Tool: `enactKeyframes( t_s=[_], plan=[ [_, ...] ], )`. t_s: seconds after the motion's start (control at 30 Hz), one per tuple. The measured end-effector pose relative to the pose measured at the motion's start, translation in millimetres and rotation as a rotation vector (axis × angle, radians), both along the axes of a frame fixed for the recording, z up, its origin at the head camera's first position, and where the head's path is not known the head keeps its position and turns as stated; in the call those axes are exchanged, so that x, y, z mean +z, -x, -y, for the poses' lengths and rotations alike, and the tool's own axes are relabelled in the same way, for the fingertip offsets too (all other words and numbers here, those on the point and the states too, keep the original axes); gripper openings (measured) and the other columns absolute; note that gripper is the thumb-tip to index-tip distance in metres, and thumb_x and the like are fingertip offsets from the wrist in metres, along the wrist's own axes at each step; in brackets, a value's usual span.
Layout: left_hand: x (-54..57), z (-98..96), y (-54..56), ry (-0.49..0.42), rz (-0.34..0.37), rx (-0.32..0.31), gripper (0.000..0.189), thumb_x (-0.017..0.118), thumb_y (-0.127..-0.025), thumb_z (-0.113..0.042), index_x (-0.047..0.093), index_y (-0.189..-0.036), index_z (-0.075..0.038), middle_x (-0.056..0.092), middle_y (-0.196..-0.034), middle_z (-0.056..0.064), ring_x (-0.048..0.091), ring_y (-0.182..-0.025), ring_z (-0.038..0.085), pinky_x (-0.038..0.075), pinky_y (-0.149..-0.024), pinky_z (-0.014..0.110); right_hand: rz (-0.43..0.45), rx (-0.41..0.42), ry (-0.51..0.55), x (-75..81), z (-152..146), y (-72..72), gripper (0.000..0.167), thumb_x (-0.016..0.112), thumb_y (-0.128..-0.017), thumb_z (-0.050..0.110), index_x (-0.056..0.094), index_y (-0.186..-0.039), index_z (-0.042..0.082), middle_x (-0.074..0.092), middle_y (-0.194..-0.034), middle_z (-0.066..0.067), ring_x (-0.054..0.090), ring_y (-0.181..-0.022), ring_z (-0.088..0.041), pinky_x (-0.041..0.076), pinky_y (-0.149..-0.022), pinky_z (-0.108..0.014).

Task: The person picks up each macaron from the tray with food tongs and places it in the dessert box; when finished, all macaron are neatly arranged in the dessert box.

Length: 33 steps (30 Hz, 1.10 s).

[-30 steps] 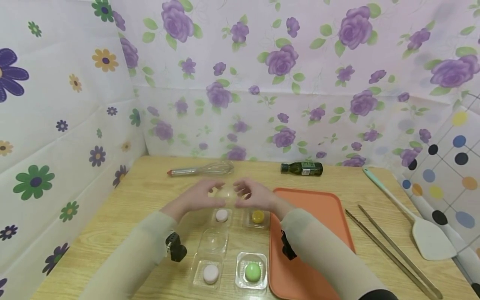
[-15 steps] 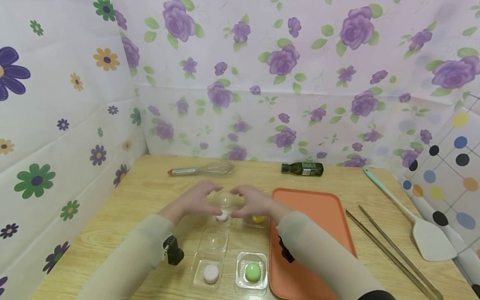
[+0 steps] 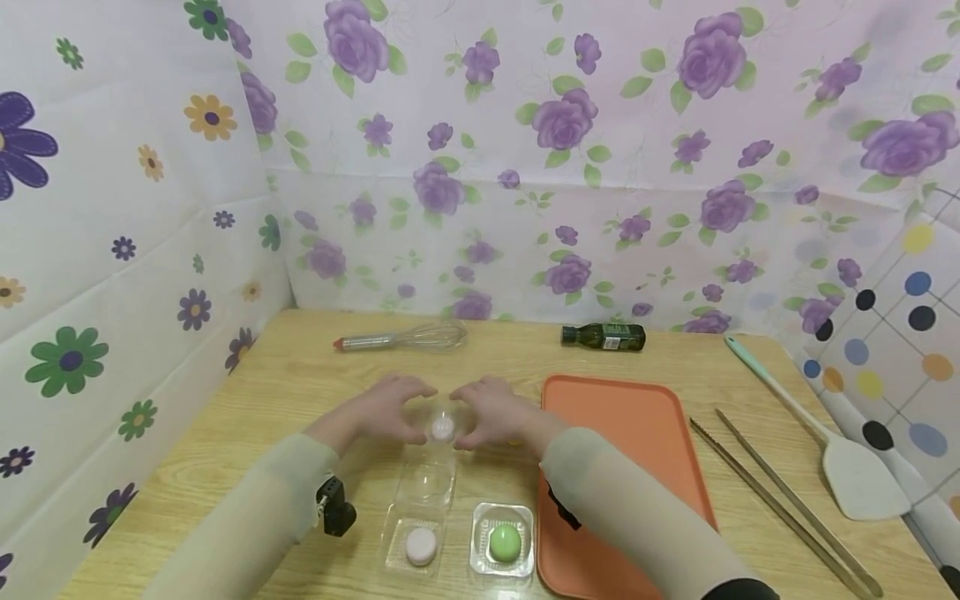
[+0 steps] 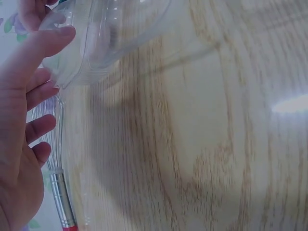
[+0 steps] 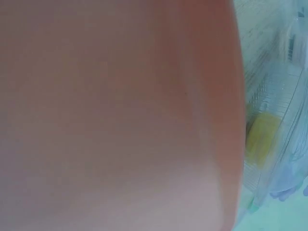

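Note:
A pale pink macaron [image 3: 442,429] lies in a small clear plastic box, under its domed clear lid [image 3: 443,414]. My left hand [image 3: 381,410] pinches the box's left edge; the left wrist view shows thumb and fingers at the clear plastic rim [image 4: 79,72]. My right hand [image 3: 495,410] grips the opposite side with curled thumb and fingers, and is out of sight in the right wrist view. Behind it, a yellow macaron [image 5: 263,137] in a clear box is mostly hidden in the head view. Closer in are another pink macaron [image 3: 422,547] and a green macaron [image 3: 505,542], in clear boxes.
The orange tray [image 3: 622,408] lies under my right forearm. Metal tongs [image 3: 780,500] and a white spatula [image 3: 862,479] lie at the right. A whisk [image 3: 405,337] and a dark green bottle [image 3: 603,337] lie along the back of the wooden table [image 3: 300,379].
Both hands have come down and toward me with the clear lid, which stood raised behind the far pink macaron and now covers it. The yellow macaron has become mostly hidden behind my right hand.

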<state>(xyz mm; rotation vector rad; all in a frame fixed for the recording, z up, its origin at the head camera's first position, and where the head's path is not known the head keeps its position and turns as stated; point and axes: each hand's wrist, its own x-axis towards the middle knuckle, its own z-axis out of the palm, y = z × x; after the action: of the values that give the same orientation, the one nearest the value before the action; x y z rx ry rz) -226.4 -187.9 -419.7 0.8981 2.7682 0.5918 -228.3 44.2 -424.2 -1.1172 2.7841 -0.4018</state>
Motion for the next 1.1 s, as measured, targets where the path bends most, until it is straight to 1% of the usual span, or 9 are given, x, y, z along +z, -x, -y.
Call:
enactKeyframes(
  t_s=[0.07, 0.17, 0.3, 0.47, 0.6, 0.67, 0.83, 0.97, 1.1],
  plan=[
    [0.6, -0.2, -0.2, 0.007, 0.007, -0.011, 0.076, 0.078, -0.069, -0.036, 0.05, -0.134, -0.01, 0.048, -0.137, 0.009, 0.035, -0.13, 0.032, 0.012, -0.109, 0.054, -0.013, 0.001, -0.02, 0.6, 0, -0.8, 0.076, 0.075, -0.071, 0.049, 0.05, -0.132, 0.012, 0.054, -0.13, -0.003, 0.044, -0.114, -0.023, 0.029, -0.101, -0.042],
    [0.8, -0.2, -0.1, 0.024, 0.014, -0.025, 0.076, 0.078, -0.07, -0.038, 0.049, -0.135, -0.01, 0.046, -0.139, 0.013, 0.033, -0.132, 0.034, 0.007, -0.109, 0.057, -0.012, -0.009, -0.05, 1.2, 1, -2.0, 0.077, 0.074, -0.071, 0.051, 0.05, -0.133, 0.013, 0.053, -0.131, -0.003, 0.044, -0.116, -0.022, 0.028, -0.103, -0.042],
    [0.7, 0.1, 0.9, 0.044, 0.012, -0.033, 0.076, 0.078, -0.07, -0.038, 0.048, -0.135, -0.011, 0.045, -0.139, 0.013, 0.033, -0.132, 0.034, 0.008, -0.109, 0.056, -0.007, -0.027, -0.086, 3.2, 2, -3.9, 0.077, 0.074, -0.071, 0.052, 0.05, -0.133, 0.014, 0.052, -0.132, -0.003, 0.042, -0.119, -0.022, 0.027, -0.103, -0.042],
    [1.3, 0.2, 1.8, 0.073, 0.024, -0.034, 0.076, 0.077, -0.071, -0.038, 0.048, -0.136, -0.01, 0.046, -0.139, 0.012, 0.033, -0.132, 0.033, 0.008, -0.11, 0.054, -0.029, -0.035, -0.131, 4.5, 5, -4.2, 0.074, 0.073, -0.072, 0.053, 0.052, -0.132, 0.015, 0.054, -0.13, -0.002, 0.043, -0.117, -0.022, 0.029, -0.1, -0.042],
    [1.6, 0.1, 2.8, 0.086, 0.035, -0.032, 0.076, 0.077, -0.072, -0.038, 0.048, -0.136, -0.01, 0.046, -0.139, 0.013, 0.032, -0.133, 0.035, 0.006, -0.11, 0.054, -0.02, -0.045, -0.139, 4.8, 6, -2.9, 0.073, 0.073, -0.072, 0.052, 0.053, -0.131, 0.016, 0.054, -0.13, -0.001, 0.043, -0.117, -0.022, 0.029, -0.099, -0.042],
    [1.1, 0.1, 3.8, 0.09, 0.04, -0.028, 0.076, 0.077, -0.073, -0.039, 0.047, -0.137, -0.01, 0.045, -0.139, 0.012, 0.032, -0.133, 0.033, 0.005, -0.11, 0.054, -0.009, -0.056, -0.137, 4.6, 6, -2.1, 0.072, 0.074, -0.071, 0.052, 0.053, -0.131, 0.016, 0.054, -0.13, -0.001, 0.043, -0.117, -0.022, 0.029, -0.1, -0.043],
    [-3.0, 0.0, 8.4, 0.11, 0.022, -0.031, 0.075, 0.075, -0.075, -0.041, 0.046, -0.138, -0.011, 0.046, -0.138, 0.011, 0.036, -0.13, 0.03, 0.007, -0.11, 0.052, 0.003, -0.083, -0.149, 3.4, 5, -0.4, 0.072, 0.072, -0.073, 0.053, 0.052, -0.132, 0.017, 0.054, -0.131, 0.0, 0.043, -0.117, -0.021, 0.028, -0.101, -0.044],
    [-4.5, -1.1, 10.4, 0.114, 0.008, -0.037, 0.073, 0.074, -0.076, -0.04, 0.047, -0.136, -0.009, 0.047, -0.137, 0.014, 0.038, -0.128, 0.033, 0.01, -0.109, 0.054, 0.01, -0.098, -0.16, 2.9, 4, 0.2, 0.072, 0.071, -0.075, 0.053, 0.052, -0.133, 0.016, 0.053, -0.132, -0.001, 0.043, -0.118, -0.021, 0.029, -0.099, -0.043],
    [-2.9, -2.4, 9.3, 0.114, -0.007, -0.046, 0.071, 0.074, -0.077, -0.038, 0.049, -0.135, -0.007, 0.048, -0.135, 0.016, 0.039, -0.127, 0.034, 0.012, -0.109, 0.055, 0.004, -0.106, -0.176, 1.3, 4, 0.7, 0.071, 0.07, -0.076, 0.054, 0.051, -0.134, 0.016, 0.053, -0.132, -0.001, 0.043, -0.118, -0.022, 0.03, -0.099, -0.044]
  ],
)
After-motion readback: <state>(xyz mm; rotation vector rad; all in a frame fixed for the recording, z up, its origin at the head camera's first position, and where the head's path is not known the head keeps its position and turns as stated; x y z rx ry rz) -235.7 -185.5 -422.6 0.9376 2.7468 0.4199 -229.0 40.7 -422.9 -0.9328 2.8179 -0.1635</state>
